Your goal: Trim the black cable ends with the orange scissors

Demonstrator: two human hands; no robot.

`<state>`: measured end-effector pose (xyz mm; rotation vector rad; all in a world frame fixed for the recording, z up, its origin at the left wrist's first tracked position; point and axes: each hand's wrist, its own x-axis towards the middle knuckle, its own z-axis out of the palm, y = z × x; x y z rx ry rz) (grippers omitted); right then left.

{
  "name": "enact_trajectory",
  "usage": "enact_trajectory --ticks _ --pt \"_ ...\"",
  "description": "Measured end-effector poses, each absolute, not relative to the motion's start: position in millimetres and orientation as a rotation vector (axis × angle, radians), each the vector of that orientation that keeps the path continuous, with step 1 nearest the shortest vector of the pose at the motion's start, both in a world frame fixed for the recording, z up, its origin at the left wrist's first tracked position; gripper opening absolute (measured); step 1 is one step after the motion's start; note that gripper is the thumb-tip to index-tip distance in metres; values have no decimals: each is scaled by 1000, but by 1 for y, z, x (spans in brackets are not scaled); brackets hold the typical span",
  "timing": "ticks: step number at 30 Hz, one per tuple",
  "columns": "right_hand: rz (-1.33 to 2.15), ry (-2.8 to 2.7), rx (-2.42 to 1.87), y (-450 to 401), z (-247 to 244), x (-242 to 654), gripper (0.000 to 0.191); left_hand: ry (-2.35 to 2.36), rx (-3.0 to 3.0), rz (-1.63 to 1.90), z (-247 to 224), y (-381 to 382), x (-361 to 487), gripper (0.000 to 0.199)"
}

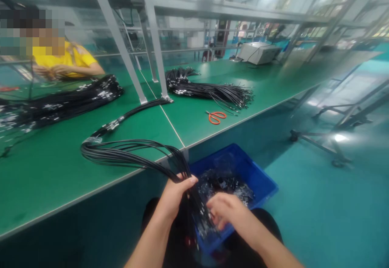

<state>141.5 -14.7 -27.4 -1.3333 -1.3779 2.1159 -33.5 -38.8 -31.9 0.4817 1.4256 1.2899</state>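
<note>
My left hand (pixel 179 189) is closed round a bundle of black cables (pixel 133 154) just off the table's front edge. From there the bundle loops back over the green tabletop, and its loose ends with small pale tips hang below my hand. Close beside those ends is my right hand (pixel 226 211), fingers curled and blurred; whether it grips a cable end I cannot make out. Beneath both hands stands a blue bin (pixel 258 175) holding dark and clear pieces too blurred to name.
On the green table (pixel 146 122) lie orange-handled scissors (pixel 216 117), a cable pile (pixel 209 90) and another cable pile (pixel 75 98) at left. Metal shelf posts (pixel 156 45) rise from it. A person in yellow (pixel 82 59) sits across. A wheeled frame (pixel 331 138) stands right.
</note>
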Motion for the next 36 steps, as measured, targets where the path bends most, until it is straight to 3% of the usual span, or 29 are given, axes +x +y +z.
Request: enact_trajectory --ticks 4,9,15,21,36 --pt "2079 -1445 -1329 -25 -22 142 11 1417 496 1274 -28 -37 -32 15" --pt "2167 -1373 -1281 -27 -24 139 22 1393 531 1275 -26 -39 -35 17" --pt "1981 -1361 -1392 -34 -26 135 27 1429 469 1380 -32 -36 -26 16" --pt "2190 -1149 -1417 -41 -26 152 31 1485 393 1453 -36 -25 -30 19" --pt "1943 -1146 -1366 -28 -37 120 24 1460 398 1429 -35 -29 -22 15"
